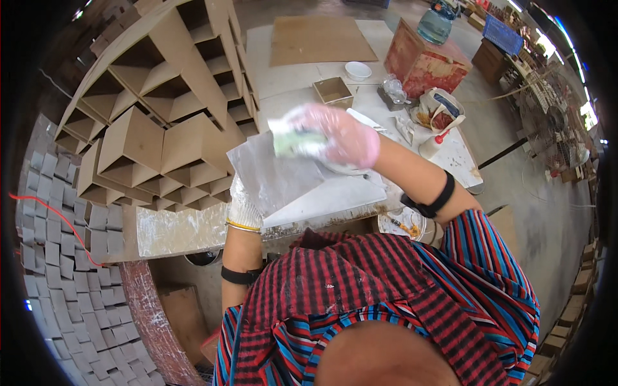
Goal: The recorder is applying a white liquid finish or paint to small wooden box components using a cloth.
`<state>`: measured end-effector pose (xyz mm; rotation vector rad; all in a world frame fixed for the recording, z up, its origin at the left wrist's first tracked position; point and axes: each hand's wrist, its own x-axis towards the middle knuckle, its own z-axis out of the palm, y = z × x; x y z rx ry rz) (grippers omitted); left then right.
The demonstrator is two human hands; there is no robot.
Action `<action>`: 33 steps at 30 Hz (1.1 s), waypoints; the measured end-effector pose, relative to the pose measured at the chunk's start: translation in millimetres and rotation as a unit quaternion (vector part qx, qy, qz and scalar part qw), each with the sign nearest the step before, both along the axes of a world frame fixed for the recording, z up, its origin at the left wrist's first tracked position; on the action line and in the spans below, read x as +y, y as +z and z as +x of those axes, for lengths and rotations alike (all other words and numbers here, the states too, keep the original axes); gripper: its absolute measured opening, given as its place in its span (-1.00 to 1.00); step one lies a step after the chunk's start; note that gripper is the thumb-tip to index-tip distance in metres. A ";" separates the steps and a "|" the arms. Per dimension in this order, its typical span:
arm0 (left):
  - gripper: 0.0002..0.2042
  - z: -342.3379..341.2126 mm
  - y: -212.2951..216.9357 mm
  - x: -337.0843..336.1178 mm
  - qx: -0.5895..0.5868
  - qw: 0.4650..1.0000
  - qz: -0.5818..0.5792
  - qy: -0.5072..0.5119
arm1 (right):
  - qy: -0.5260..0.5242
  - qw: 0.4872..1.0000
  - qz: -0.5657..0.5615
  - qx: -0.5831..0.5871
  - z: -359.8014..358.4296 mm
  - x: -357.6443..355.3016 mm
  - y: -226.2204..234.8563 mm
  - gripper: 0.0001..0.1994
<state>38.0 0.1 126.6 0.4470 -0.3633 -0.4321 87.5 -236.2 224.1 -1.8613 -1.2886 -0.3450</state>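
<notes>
My left hand [244, 207], in a white knit glove, grips a grey flat-sided piece [273, 177] by its near left side; some of its fingers are hidden behind it. My right hand [344, 137], in a thin clear glove with white smears, is closed round a pale green and white sponge [290, 143]. That sponge lies against the upper part of the grey piece. Below them a white sheet [335, 201] lies on the worktable [187, 228]. Behind my right hand, a round white rim shows only in part.
Stacked brown open boxes [193, 148] rise close on the left. Further back are a small box [333, 92], a white bowl [358, 71] and a cardboard sheet [322, 40]. At right stand a bottle with a red tip [432, 145], a bag [441, 109] and a red box [425, 61].
</notes>
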 end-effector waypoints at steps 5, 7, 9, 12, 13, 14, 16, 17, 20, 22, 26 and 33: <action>-0.58 -12.8 -12.7 -9.9 0.158 0.974 0.065 0.147 | -0.096 0.995 0.033 -0.011 21.3 12.0 31.1 -0.62; -0.58 -9.0 -5.6 -13.2 0.098 0.989 0.040 0.103 | -0.039 0.993 0.069 0.088 0.7 -1.5 45.5 -0.60; -0.58 -18.2 -0.4 3.1 0.035 0.997 -0.029 0.067 | -0.004 0.998 -0.001 -0.063 -13.0 0.6 44.2 -0.56; -0.59 -12.1 -6.3 6.6 0.055 0.995 -0.005 0.082 | 0.020 0.989 -0.147 -0.017 -33.2 -7.7 27.3 -0.55; -0.59 -12.4 -7.5 7.5 0.063 0.994 0.005 0.088 | 0.045 0.997 -0.056 0.018 -39.4 0.4 28.1 -0.56; -0.59 -12.8 -9.0 7.9 0.071 0.993 0.015 0.094 | 0.033 0.999 -0.017 -0.014 -30.8 6.9 23.8 -0.56; -0.59 -10.8 -7.9 5.1 0.084 0.991 0.035 0.098 | 0.000 0.995 0.060 -0.080 -5.4 11.6 18.8 -0.56; -0.58 -11.9 -4.7 2.4 0.072 0.988 0.062 0.125 | -0.047 0.996 0.006 -0.082 -7.8 6.9 20.9 -0.57; -0.56 -14.2 3.3 5.6 0.050 0.974 0.109 0.195 | 0.082 0.996 -0.013 -0.016 -36.1 6.9 18.3 -0.50; -0.55 -9.1 -7.4 15.3 0.065 0.973 0.098 0.197 | 0.116 0.993 -0.025 0.011 -45.7 -3.3 18.6 -0.46; -0.54 -5.4 -28.4 34.4 0.103 0.970 0.085 0.204 | 0.132 0.990 -0.023 0.036 -48.5 -12.8 16.8 -0.39; -0.56 -3.6 -16.3 21.0 0.126 0.957 0.112 0.237 | 0.137 0.987 -0.079 0.005 -62.3 -16.3 22.2 -0.44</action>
